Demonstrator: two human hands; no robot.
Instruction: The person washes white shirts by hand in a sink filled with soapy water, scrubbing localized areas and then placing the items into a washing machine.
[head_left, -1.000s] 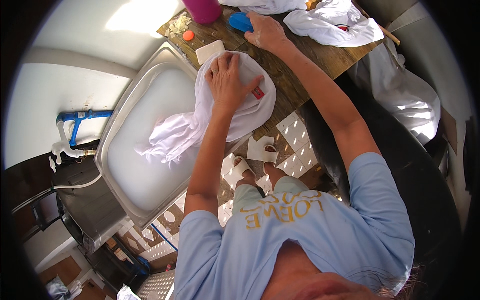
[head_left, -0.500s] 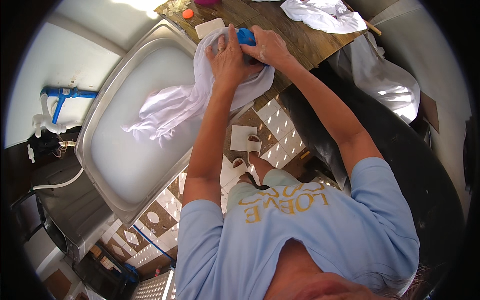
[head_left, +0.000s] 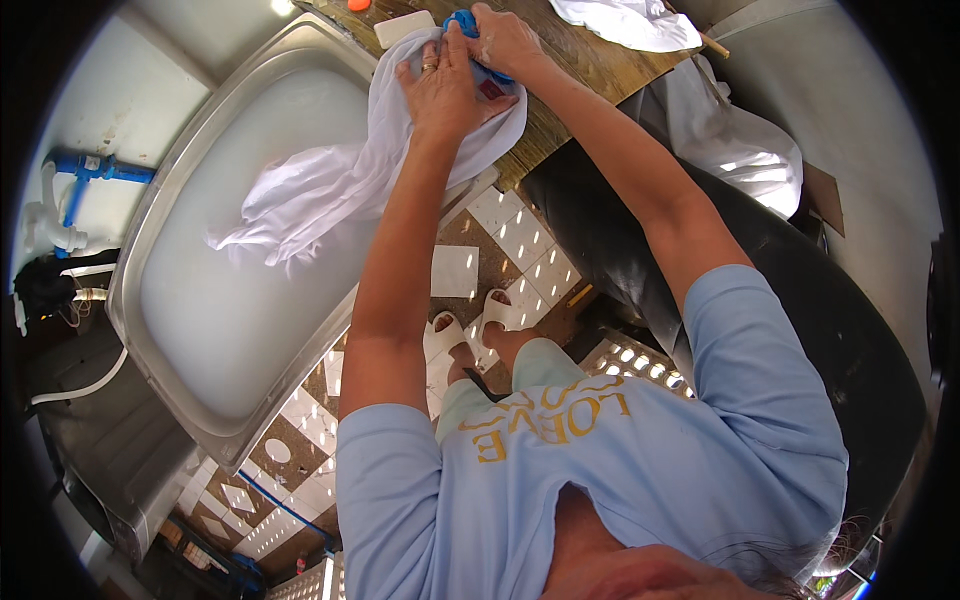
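Observation:
A white garment [head_left: 300,205] trails from the wooden table's corner into cloudy water in the sink basin [head_left: 225,270]. My left hand [head_left: 440,95], with a ring on one finger, lies flat on the garment at the table, fingers stretched and thumb apart. Beside it, farther out, my right hand [head_left: 508,45] is closed over a blue hand-sized object [head_left: 462,22], whose exact kind is mostly hidden. That object rests against the garment. Near my left thumb a small dark red label [head_left: 491,90] shows on the cloth. A pale rectangular block [head_left: 404,30] lies just left of the hands.
More white cloth [head_left: 630,22] lies on the wooden table [head_left: 585,80] at right, with a hanging white bundle [head_left: 745,150] beyond. A black rounded surface [head_left: 780,280] is close on my right. Blue and white pipes [head_left: 95,168] run along the left wall. Tiled floor [head_left: 300,410] lies below.
My right hand has slid farther out over the garment with the blue object. My left thumb now spreads aside, and the red label has come into sight. The whole view has shifted slightly.

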